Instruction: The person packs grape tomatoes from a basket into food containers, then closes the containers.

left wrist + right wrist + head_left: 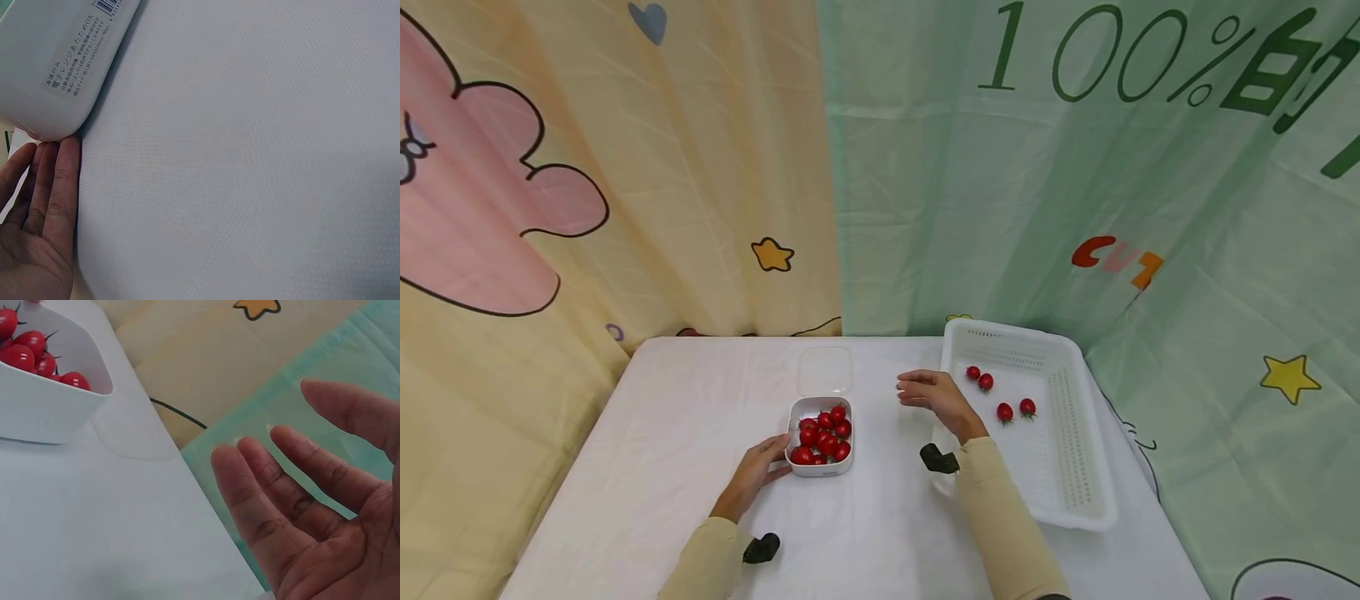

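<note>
A white plastic container filled with several red cherry tomatoes stands on the table. My left hand is at its left side, thumb by the rim and straight fingers touching the wall; in the left wrist view those fingertips meet the container's lower corner beside a printed label. Between the container and a white basket, my right hand hovers over the table. It holds nothing, its fingers spread and gently bent in the right wrist view. Several tomatoes lie inside the basket.
A clear lid lies flat right behind the container. White cloth covers the table. Printed curtains, one yellow and one green, hang at the table's back and sides.
</note>
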`<state>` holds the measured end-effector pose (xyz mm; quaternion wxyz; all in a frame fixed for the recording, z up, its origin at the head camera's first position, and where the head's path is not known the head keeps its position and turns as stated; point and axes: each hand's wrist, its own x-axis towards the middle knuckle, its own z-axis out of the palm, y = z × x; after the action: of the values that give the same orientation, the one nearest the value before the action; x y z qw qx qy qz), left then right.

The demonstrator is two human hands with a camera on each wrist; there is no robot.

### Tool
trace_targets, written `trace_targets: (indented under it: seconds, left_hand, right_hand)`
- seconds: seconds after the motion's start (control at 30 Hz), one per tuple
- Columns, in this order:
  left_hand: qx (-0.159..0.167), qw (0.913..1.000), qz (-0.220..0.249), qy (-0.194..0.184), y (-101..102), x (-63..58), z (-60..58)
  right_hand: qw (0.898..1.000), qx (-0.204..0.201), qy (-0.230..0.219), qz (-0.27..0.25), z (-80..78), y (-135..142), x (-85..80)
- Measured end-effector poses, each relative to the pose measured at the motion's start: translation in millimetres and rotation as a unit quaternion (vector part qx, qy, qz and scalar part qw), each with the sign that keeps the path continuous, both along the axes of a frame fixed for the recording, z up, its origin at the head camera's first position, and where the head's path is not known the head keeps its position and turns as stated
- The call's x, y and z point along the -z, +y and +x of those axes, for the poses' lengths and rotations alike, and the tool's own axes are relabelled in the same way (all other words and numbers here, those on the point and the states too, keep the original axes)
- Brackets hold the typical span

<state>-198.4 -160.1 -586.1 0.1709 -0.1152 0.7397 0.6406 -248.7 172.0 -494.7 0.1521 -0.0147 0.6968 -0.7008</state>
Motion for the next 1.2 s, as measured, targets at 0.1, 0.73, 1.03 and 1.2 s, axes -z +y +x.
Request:
trace_targets:
  seconds: [0.1,0.73,1.03,1.2]
  left_hand:
    - [0.001,1.0,-0.003,-0.002,0.1,-0.4,0.4]
    - [-0.005,1.0,0.0,-0.005,0.4,3.2,-2.1]
    - [0.007,0.9999,-0.009,-0.002,-1.3,5.8,-2.7]
    - [0.005,0.9999,-0.009,-0.007,-0.6,6.9,-2.7]
  right_hand:
    - [1.0,0.018,-0.006,-0.016,-0.1,9.4,0.2]
    - [0.995,0.082,-0.017,-0.062,4.5,67.4,-1.2]
    - [0.989,0.117,-0.041,-0.077,6.1,89.2,5.0]
    - [0.985,0.142,-0.054,-0.086,7.9,103.7,9.4]
